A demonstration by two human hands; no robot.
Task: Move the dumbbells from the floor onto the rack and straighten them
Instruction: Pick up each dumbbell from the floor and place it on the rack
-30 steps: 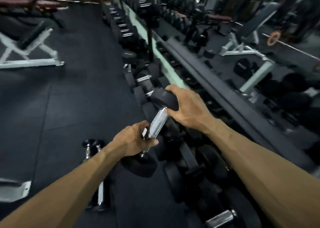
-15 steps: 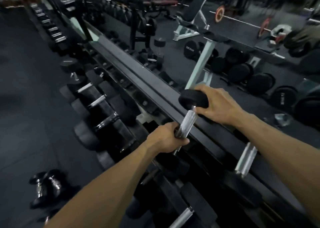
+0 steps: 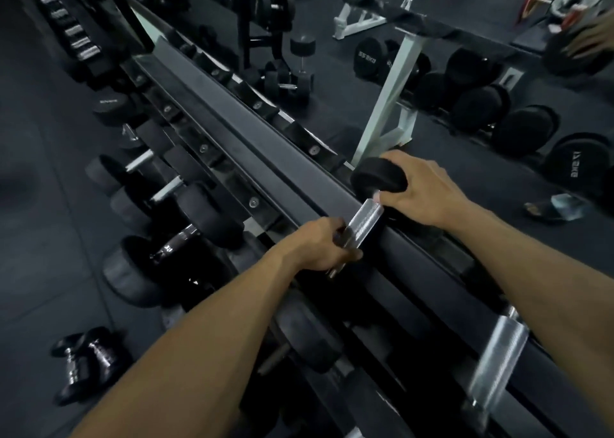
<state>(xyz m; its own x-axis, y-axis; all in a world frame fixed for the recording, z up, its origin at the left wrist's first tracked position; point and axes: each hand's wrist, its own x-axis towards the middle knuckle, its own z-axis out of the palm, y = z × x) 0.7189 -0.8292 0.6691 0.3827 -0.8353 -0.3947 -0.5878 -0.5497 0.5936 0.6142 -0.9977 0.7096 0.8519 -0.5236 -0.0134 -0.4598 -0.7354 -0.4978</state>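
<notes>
Now the rack (image 3: 265, 145) runs just under my hands, so I'd lower the dumbbell (image 3: 363, 216) level across its top rail. My right hand (image 3: 422, 188) cups the far head; my left hand (image 3: 319, 248) is curled round the near handle.

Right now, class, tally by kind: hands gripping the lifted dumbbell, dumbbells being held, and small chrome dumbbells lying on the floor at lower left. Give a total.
Hands: 2, the left hand and the right hand
Held dumbbell: 1
Floor dumbbells: 2
Total: 5
</notes>
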